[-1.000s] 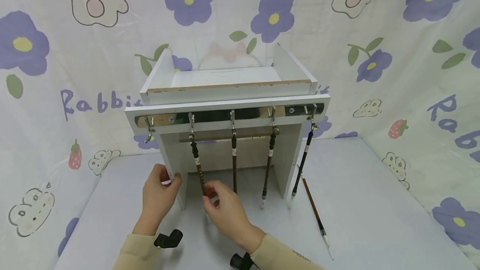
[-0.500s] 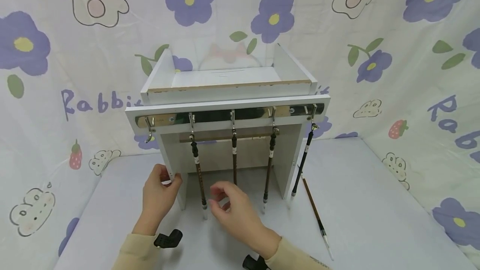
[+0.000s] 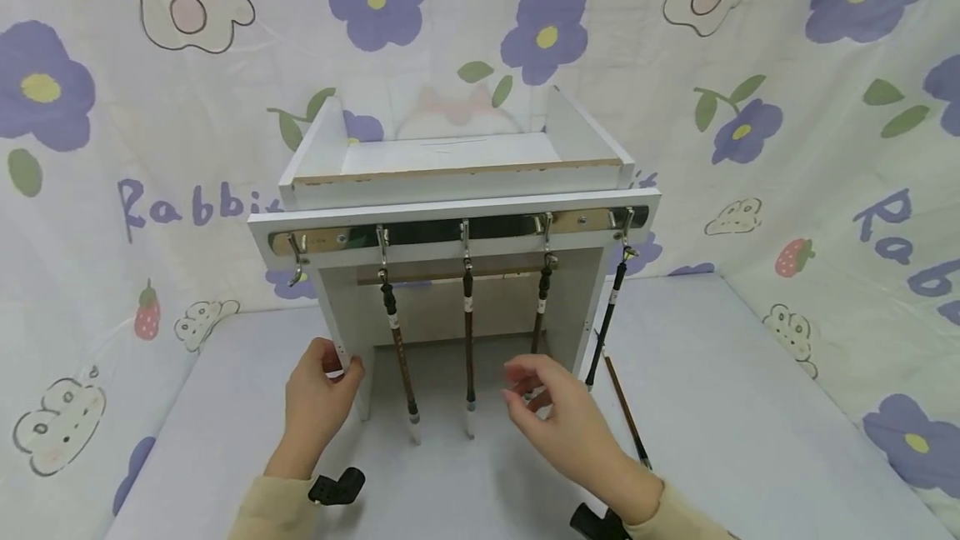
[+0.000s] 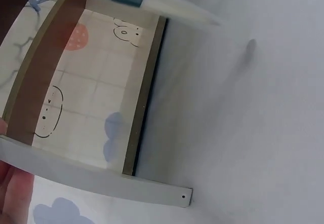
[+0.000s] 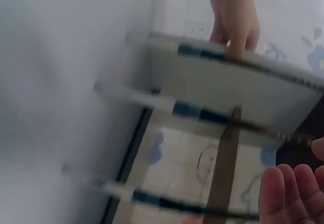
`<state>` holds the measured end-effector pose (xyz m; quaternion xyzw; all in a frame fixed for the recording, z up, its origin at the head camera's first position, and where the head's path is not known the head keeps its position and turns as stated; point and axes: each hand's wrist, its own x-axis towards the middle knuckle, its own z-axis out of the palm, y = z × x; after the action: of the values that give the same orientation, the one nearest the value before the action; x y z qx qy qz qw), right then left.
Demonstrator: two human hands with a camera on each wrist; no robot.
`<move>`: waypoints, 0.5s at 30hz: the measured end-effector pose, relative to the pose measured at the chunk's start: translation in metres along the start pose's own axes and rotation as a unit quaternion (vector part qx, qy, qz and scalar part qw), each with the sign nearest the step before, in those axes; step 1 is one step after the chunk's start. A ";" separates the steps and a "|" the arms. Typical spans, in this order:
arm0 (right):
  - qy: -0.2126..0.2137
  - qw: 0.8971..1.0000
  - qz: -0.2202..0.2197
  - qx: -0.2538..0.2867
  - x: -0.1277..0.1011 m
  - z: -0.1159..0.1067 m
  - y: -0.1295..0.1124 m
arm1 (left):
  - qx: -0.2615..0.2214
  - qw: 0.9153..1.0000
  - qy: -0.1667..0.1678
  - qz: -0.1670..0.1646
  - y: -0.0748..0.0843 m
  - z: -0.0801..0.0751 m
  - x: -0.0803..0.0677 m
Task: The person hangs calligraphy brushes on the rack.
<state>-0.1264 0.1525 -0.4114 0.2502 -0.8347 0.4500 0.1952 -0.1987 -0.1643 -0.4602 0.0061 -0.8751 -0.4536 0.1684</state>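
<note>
The right hand (image 3: 558,411), its grip loosely open and empty, hovers at lower centre of the frame; the loose brown-handled calligraphy brush (image 3: 624,415) lies just right, long axis running diagonally on the pale worktop (image 3: 750,407).

White rack (image 3: 450,190) is looking like matt painted board, raw brown chipboard showing along its top front edge. Hook rail (image 3: 457,232) is gleaming as polished metal. Brushes (image 3: 468,332) are showing glossy dark wooden shafts. Surface (image 3: 750,407) is looking smooth, matt pale grey. Backdrop (image 3: 825,107) is hanging as printed cloth.
</note>
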 end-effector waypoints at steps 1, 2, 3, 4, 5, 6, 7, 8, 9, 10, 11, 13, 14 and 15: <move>0.004 1.000 0.002 -0.008 -0.002 -0.006 0.004 | -0.001 1.000 0.002 0.002 0.000 0.001 0.000; 0.007 1.000 0.005 -0.015 -0.005 -0.012 0.009 | -0.001 1.000 0.002 0.002 0.000 0.002 0.000; 0.009 1.000 0.012 -0.021 -0.008 -0.019 0.014 | -0.001 1.000 0.003 0.000 0.001 0.003 0.001; 0.010 0.999 0.021 -0.026 -0.010 -0.024 0.019 | -0.002 1.000 0.003 -0.001 0.002 0.003 0.000; 0.010 0.999 0.030 -0.027 -0.013 -0.030 0.024 | -0.002 1.000 0.004 -0.003 0.002 0.003 0.000; 0.009 0.999 0.038 -0.030 -0.015 -0.036 0.028 | 0.000 1.000 0.006 -0.003 0.002 0.003 0.000; 0.011 0.998 0.046 -0.032 -0.017 -0.040 0.033 | 0.000 1.000 0.007 -0.004 0.002 0.003 -0.001; 0.012 0.998 0.052 -0.032 -0.019 -0.045 0.037 | 0.000 1.000 0.007 -0.006 0.002 0.003 -0.001; 0.013 0.998 0.061 -0.032 -0.020 -0.050 0.041 | 0.000 1.000 0.008 -0.006 0.002 0.002 -0.002; 0.013 0.997 0.070 -0.029 -0.021 -0.054 0.045 | 0.000 1.000 0.008 -0.006 0.002 0.002 -0.002; 0.011 0.996 0.080 -0.024 -0.022 -0.058 0.048 | 0.000 1.000 0.008 -0.006 0.001 0.002 -0.002; 0.006 0.994 0.107 -0.005 -0.023 -0.066 0.056 | -0.002 1.000 0.008 -0.005 0.001 0.001 -0.002; 0.002 0.992 0.123 0.009 -0.024 -0.070 0.060 | -0.003 1.000 0.008 -0.004 0.001 0.001 -0.001; -0.004 0.990 0.142 0.021 -0.024 -0.073 0.064 | -0.004 1.000 0.008 -0.003 0.001 0.001 -0.001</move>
<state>-0.1384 0.2503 -0.4289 0.1349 -0.8527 0.4901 0.1209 -0.1978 -0.1631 -0.4601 0.0112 -0.8719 -0.4574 0.1742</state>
